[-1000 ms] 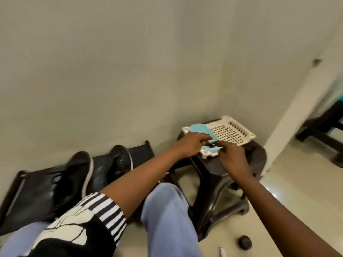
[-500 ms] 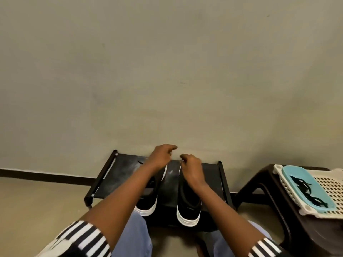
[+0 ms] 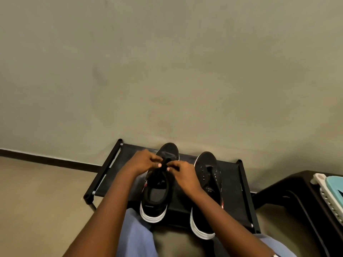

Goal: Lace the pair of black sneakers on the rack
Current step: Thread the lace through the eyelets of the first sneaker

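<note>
Two black sneakers with white soles stand toes to the wall on a low black rack (image 3: 230, 186). Both my hands are over the front of the left sneaker (image 3: 157, 193). My left hand (image 3: 143, 161) and my right hand (image 3: 182, 172) each pinch a black lace (image 3: 165, 164) at the eyelets. The right sneaker (image 3: 207, 184) stands beside it, its eyelets bare and its tongue exposed.
A dark plastic stool (image 3: 289, 193) stands at the right with a white perforated basket (image 3: 323, 190) and a light blue tray (image 3: 336, 188) on it. My knees in blue trousers (image 3: 135, 236) are just below the rack. The wall rises directly behind the rack.
My hands left the basket on the stool and came to the rack. They now pinch a lace over the left sneaker, and my view has turned left and down.
</note>
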